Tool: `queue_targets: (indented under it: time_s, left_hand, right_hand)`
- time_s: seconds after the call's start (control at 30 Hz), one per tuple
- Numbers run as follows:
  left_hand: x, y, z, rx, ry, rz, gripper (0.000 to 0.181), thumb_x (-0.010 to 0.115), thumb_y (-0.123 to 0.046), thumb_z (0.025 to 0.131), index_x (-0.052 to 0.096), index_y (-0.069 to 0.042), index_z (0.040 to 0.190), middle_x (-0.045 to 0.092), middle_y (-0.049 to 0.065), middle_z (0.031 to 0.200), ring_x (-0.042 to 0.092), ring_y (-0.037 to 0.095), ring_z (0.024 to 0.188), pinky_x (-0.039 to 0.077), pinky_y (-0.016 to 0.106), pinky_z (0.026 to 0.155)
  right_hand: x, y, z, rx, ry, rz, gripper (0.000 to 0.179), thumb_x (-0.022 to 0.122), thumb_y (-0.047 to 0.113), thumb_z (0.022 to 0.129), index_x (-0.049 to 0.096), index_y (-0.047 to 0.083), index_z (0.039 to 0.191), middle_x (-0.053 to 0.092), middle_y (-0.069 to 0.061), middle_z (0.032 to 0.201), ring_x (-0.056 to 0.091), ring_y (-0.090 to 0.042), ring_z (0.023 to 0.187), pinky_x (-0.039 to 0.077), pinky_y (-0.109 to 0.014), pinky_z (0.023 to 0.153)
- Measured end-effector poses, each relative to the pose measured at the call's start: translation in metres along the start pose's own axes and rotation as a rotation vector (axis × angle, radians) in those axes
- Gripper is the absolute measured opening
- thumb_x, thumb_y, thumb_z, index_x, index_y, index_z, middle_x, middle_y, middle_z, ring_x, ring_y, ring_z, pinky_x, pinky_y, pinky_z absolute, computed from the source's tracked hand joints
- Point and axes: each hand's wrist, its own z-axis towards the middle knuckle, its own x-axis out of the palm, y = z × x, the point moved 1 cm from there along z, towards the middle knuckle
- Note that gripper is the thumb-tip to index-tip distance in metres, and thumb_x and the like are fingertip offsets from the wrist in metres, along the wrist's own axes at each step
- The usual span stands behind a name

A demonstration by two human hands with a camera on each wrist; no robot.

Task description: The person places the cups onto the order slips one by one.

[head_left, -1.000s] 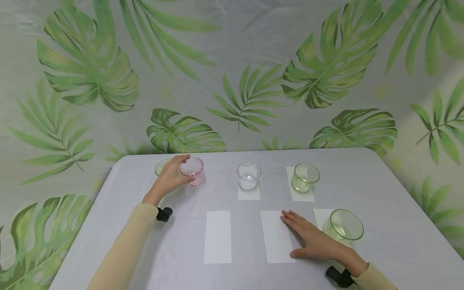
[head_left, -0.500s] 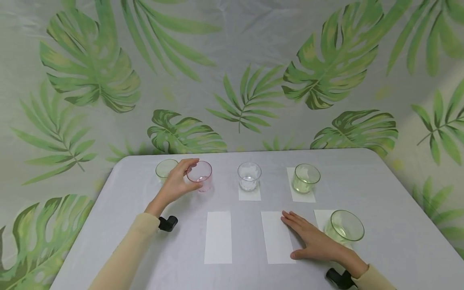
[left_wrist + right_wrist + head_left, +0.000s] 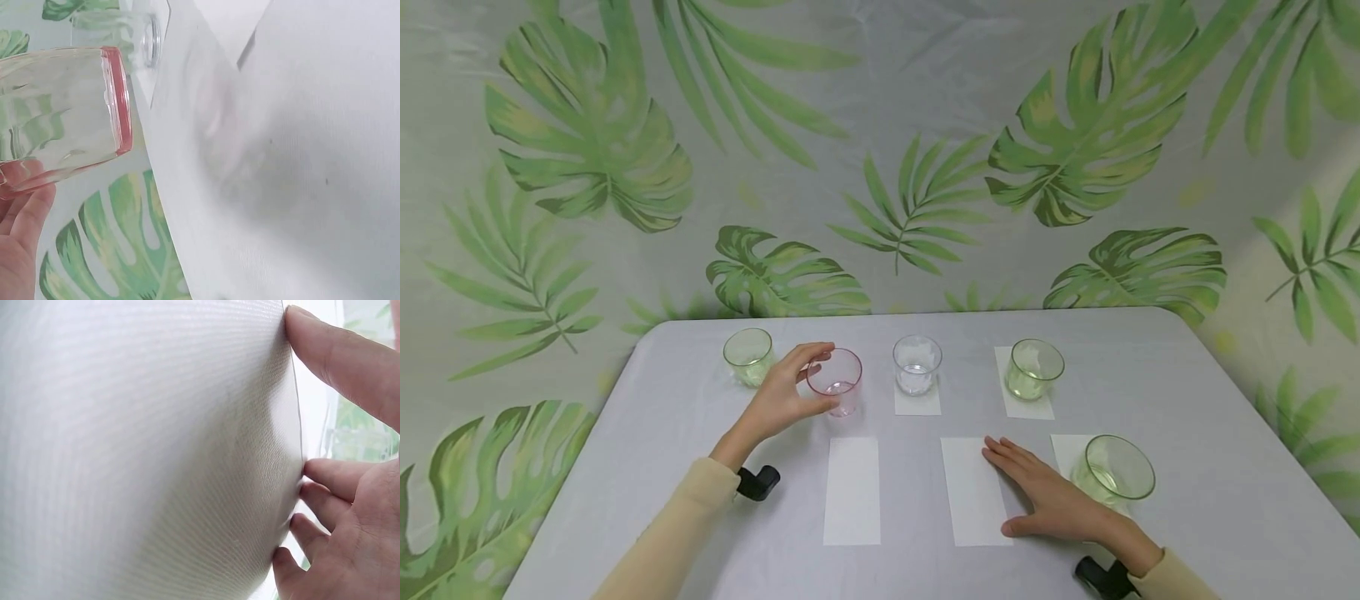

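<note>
My left hand (image 3: 781,396) grips a pink-tinted glass cup (image 3: 845,404) between thumb and fingers. In the left wrist view the pink cup (image 3: 62,109) hangs above the tablecloth, with its shadow falling on the cloth. Its red edge shows clearly there. My right hand (image 3: 1045,498) rests on the table with fingers spread, touching the right edge of a white paper rectangle (image 3: 970,492). From the right wrist view, the fingertips of that right hand (image 3: 350,525) touch the white surface and hold nothing.
A green cup (image 3: 750,367) stands behind my left forearm. A clear cup (image 3: 915,382) and another green cup (image 3: 1028,387) stand on papers at the back. A larger green cup (image 3: 1112,483) sits beside my right hand. Another paper (image 3: 852,492) lies front centre.
The left hand has carried the pink cup rightward and nearer to me, uncovering the green cup at the back left. My right hand has stayed in place.
</note>
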Motion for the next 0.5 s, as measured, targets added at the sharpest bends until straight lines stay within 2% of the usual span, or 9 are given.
queue_targets:
  time_s: [0.33,0.43,0.5]
  left_hand:
    - [0.023,-0.014,-0.003,0.059,0.046,-0.038,0.074,0.084,-0.003,0.071,0.047,0.002,0.135,0.050,0.014,0.132,0.049,0.027,0.121,0.045,0.036,0.099]
    - [0.028,-0.034,-0.003,0.047,0.069,-0.067,0.072,0.082,0.002,0.072,0.046,0.007,0.134,0.050,0.018,0.131,0.049,0.032,0.121,0.044,0.040,0.099]
    - [0.034,-0.037,-0.002,0.048,0.079,-0.089,0.072,0.081,0.004,0.071,0.046,0.011,0.133,0.050,0.021,0.131,0.048,0.035,0.122,0.044,0.043,0.100]
  right_hand:
    - [0.000,0.001,0.000,0.014,0.001,-0.005,0.095,0.072,0.052,0.078,0.033,-0.001,0.146,0.029,-0.019,0.151,0.022,-0.040,0.137,0.001,-0.006,0.104]
    - [0.000,0.001,-0.001,0.026,0.009,-0.006,0.095,0.072,0.052,0.078,0.033,-0.001,0.147,0.029,-0.018,0.152,0.022,-0.040,0.137,0.005,-0.012,0.108]
    - [0.000,0.001,-0.001,0.026,0.006,-0.008,0.095,0.072,0.052,0.078,0.033,-0.001,0.147,0.029,-0.018,0.152,0.022,-0.040,0.137,0.007,-0.014,0.109]
